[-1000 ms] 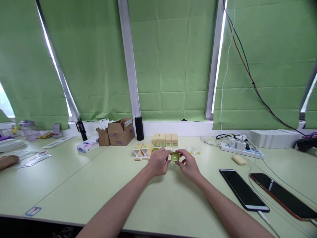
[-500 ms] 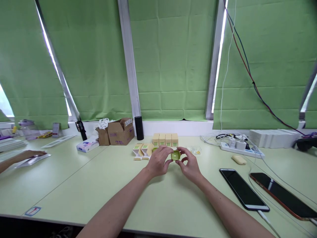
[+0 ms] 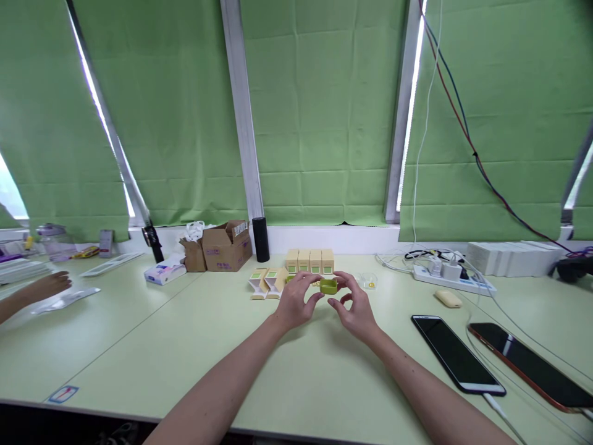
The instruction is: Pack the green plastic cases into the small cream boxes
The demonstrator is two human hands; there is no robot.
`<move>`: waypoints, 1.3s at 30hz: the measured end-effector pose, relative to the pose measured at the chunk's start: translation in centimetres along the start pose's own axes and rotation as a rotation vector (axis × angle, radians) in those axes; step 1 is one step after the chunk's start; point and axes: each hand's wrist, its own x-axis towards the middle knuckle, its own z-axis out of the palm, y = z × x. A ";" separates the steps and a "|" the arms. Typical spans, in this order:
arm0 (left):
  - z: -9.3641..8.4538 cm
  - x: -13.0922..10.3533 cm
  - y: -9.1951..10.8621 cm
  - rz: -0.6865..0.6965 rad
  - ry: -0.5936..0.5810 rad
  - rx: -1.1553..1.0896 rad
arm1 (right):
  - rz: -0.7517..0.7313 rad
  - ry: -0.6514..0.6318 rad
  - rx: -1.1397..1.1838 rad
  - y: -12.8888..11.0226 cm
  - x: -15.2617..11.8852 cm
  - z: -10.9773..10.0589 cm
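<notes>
A small green case is held up between my two hands, a little above the pale table. My left hand grips its left side with fingers and thumb. On the right side, my right hand holds it with bent fingers. Behind the hands stand several small tan boxes in a row. Left of them lie opened white-and-tan boxes. Small clear containers rest just beyond my right hand. Another green item is partly hidden behind my left hand.
Two phones with cables lie at the right, near an earbud case and a power strip. A cardboard box and black cylinder stand at the back. Another person's hand is at far left.
The green case has tilted, so its side faces me more and it looks flatter. At far left, the other person's hand has lifted away from the plastic packet and moved left.
</notes>
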 end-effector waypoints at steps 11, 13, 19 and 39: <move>1.0 -0.2 -0.9 -0.216 0.043 -0.106 | 0.019 -0.050 -0.103 0.8 0.0 0.3; 1.1 -0.2 -1.0 -0.228 0.041 -0.096 | 0.016 -0.057 -0.117 0.9 -0.1 0.4; 1.2 -0.1 -1.0 -0.247 0.030 -0.075 | 0.041 -0.072 -0.130 1.0 0.0 0.4; -0.7 0.3 -0.7 0.102 -0.111 0.207 | 0.162 -0.085 0.023 0.7 0.4 0.3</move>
